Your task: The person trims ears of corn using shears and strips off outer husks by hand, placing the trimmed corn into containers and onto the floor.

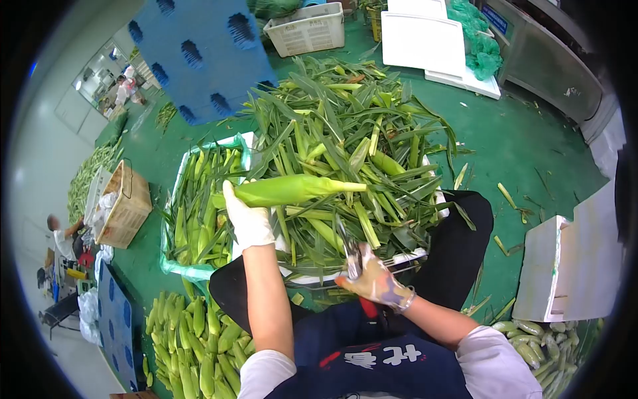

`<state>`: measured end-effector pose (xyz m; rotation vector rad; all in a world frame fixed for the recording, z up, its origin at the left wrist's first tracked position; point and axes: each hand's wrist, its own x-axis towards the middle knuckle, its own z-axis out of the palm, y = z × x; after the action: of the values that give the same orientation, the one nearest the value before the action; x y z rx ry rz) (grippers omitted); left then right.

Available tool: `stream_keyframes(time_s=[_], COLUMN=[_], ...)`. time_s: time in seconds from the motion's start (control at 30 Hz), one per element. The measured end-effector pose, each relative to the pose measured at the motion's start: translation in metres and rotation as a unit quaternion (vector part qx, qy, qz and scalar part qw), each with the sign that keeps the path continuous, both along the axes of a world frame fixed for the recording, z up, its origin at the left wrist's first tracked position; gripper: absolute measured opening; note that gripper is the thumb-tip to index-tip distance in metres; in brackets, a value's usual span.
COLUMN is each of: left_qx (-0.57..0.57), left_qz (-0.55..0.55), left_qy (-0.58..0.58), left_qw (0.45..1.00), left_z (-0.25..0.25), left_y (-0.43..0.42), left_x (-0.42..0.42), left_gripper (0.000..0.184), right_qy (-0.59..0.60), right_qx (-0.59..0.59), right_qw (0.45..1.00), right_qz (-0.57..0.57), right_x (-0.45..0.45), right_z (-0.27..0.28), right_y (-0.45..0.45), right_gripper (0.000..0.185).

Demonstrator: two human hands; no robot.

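Observation:
An ear of corn in its green husk lies level in my left hand, which wears a white glove and is closed round the ear's left end. Its pale stalk points right. Lower right, my right hand, in a stained glove, grips pruning shears with red on the handle, blades pointing up, apart from the ear. Beneath and beyond both hands spreads a heap of husk leaves and stalks. Left of it, a box lined with green plastic holds corn in husks.
Husked-leaf corn ears pile at the lower left. Bagged produce lies lower right, below a white foam box. A blue pallet stands behind. A crate is at left, near a seated person.

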<state>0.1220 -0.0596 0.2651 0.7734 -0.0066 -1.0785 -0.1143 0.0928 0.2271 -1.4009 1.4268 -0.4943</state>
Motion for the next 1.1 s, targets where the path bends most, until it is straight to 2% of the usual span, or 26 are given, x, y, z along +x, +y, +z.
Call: stream_keyframes(time_s=[0.03,0.07,0.13,0.17,0.2,0.27,0.3,0.33,0.37,0.4,0.47,0.5,0.53,0.6,0.67,0.73,0.77,0.8,0.87,0.9,0.93,0.97,1.0,1.03,1.07,1.1], left_qx=[0.004,0.002,0.064,0.052,0.047,0.006,0.014,0.022,0.029,0.009,0.007,-0.023,-0.025,-0.024,-0.024,-0.042,-0.035,-0.017,0.032,0.05,-0.027,0.03,-0.066,0.004,0.049,0.14], left_qz=[0.002,-0.007,0.02,0.03,0.021,0.01,0.012,0.016,0.02,-0.027,-0.037,-0.083,-0.127,-0.173,-0.208,-0.135,-0.12,-0.128,-0.095,-0.067,-0.049,0.033,0.088,0.181,0.239,0.298], left_qy=[0.011,-0.039,-0.094,-0.095,-0.048,-0.045,-0.043,-0.045,-0.047,-0.041,-0.163,-0.199,-0.26,-0.275,-0.284,-0.417,-0.477,-0.436,-0.355,-0.35,-0.359,-0.423,-0.36,-0.336,-0.396,-0.421], left_qw=[1.0,0.999,0.993,0.994,0.998,0.999,0.999,0.999,0.998,0.999,0.986,0.976,0.957,0.945,0.936,0.898,0.87,0.891,0.93,0.933,0.932,0.905,0.926,0.924,0.885,0.845], left_z=[-0.003,-0.02,-0.033,-0.05,-0.058,-0.065,-0.061,-0.055,-0.047,-0.017,0.003,0.011,0.016,0.018,0.021,-0.001,0.001,0.011,0.022,0.012,0.019,0.013,0.021,0.025,0.024,0.014], left_y=[0.008,0.011,0.019,0.021,0.022,0.022,0.02,0.017,0.016,0.025,0.024,0.028,0.036,0.053,0.07,0.072,0.077,0.085,0.096,0.103,0.122,0.146,0.171,0.207,0.248,0.297], left_x=[-0.005,-0.007,-0.022,-0.023,-0.022,-0.013,-0.006,0.004,0.012,0.013,0.016,0.012,0.004,-0.017,-0.029,-0.037,-0.039,-0.037,-0.022,0.002,0.027,0.066,0.1,0.135,0.171,0.215], left_gripper=[0.039,0.038,0.037,0.037,0.041,0.044,0.044,0.045,0.046,0.048,0.05,0.051,0.052,0.052,0.046,0.044,0.041,0.038,0.041,0.049,0.059,0.057,0.055,0.055,0.054,0.056], right_qy=[0.012,0.024,0.025,0.038,0.069,0.063,-0.143,-0.288,-0.409,-0.399,-0.415,-0.359,-0.212,-0.08,-0.16,-0.158,-0.137,-0.076,-0.073,-0.07,-0.084,-0.099,-0.116,0.021,-0.02,0.029], right_qx=[-0.08,-0.16,-0.202,-0.206,-0.256,-0.241,-0.093,0.007,0.117,0.108,0.131,0.03,-0.074,-0.205,-0.243,-0.178,-0.245,-0.293,-0.273,-0.236,-0.267,-0.295,-0.326,-0.371,-0.339,-0.32], right_qw=[0.996,0.986,0.972,0.968,0.952,0.963,0.981,0.953,0.898,0.906,0.893,0.929,0.974,0.975,0.957,0.971,0.96,0.953,0.959,0.968,0.96,0.95,0.937,0.927,0.936,0.941], right_qz=[-0.02,-0.039,-0.121,-0.14,-0.155,-0.104,-0.096,-0.096,-0.112,-0.095,-0.116,-0.085,-0.008,0.007,-0.018,0.013,0.007,-0.01,0.013,0.04,0.009,-0.022,-0.051,-0.054,-0.093,-0.109], right_x=[0.006,0.013,0.024,0.024,0.026,0.017,0.006,-0.004,-0.014,-0.023,-0.031,-0.025,-0.024,0.002,0.035,0.058,0.072,0.077,0.081,0.074,0.06,0.043,0.023,-0.004,-0.019,-0.045], right_z=[-0.005,-0.014,-0.018,-0.004,-0.007,-0.01,-0.016,-0.018,-0.018,-0.021,-0.013,-0.012,-0.006,0.043,0.06,0.07,0.067,0.078,0.073,0.068,0.062,0.056,0.05,0.043,0.041,0.025], right_y=[-0.008,-0.018,-0.039,-0.043,-0.047,-0.048,-0.047,-0.04,-0.033,-0.032,-0.034,-0.041,-0.056,-0.074,-0.095,-0.114,-0.114,-0.104,-0.098,-0.102,-0.106,-0.111,-0.124,-0.143,-0.151,-0.167], right_gripper=[0.083,0.086,0.088,0.084,0.077,0.053,0.04,0.026,0.013,0.021,0.026,0.032,0.037,0.034,0.037,0.039,0.038,0.035,0.035,0.035,0.031,0.027,0.024,0.018,0.021,0.028])
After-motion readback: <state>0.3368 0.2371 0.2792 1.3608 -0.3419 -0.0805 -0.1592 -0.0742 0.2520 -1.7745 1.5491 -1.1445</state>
